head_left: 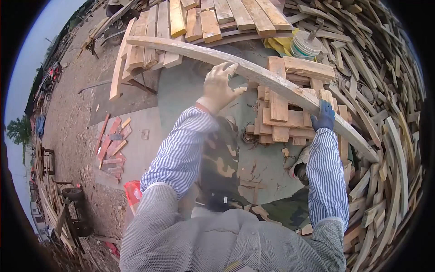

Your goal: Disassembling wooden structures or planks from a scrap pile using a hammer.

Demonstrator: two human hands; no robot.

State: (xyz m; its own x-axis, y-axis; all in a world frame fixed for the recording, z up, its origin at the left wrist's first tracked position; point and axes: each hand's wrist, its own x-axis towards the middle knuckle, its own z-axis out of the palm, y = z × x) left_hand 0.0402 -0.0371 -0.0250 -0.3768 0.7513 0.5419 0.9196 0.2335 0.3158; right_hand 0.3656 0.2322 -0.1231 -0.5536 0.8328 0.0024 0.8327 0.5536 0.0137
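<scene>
Head view: a long pale beam (pixel 267 80) slants from over the row of planks (pixel 210 26), across the stack of short boards (pixel 278 113), to the loose wood heap (pixel 385 190) on the right. The blue-gloved right hand (pixel 323 117) curls over it; the pale-gloved left hand (pixel 219 85) is half open, fingers spread at its near edge, firm hold unclear. Handling looks midway: boards are stacked, planks laid side by side, but this beam seems not yet set down
</scene>
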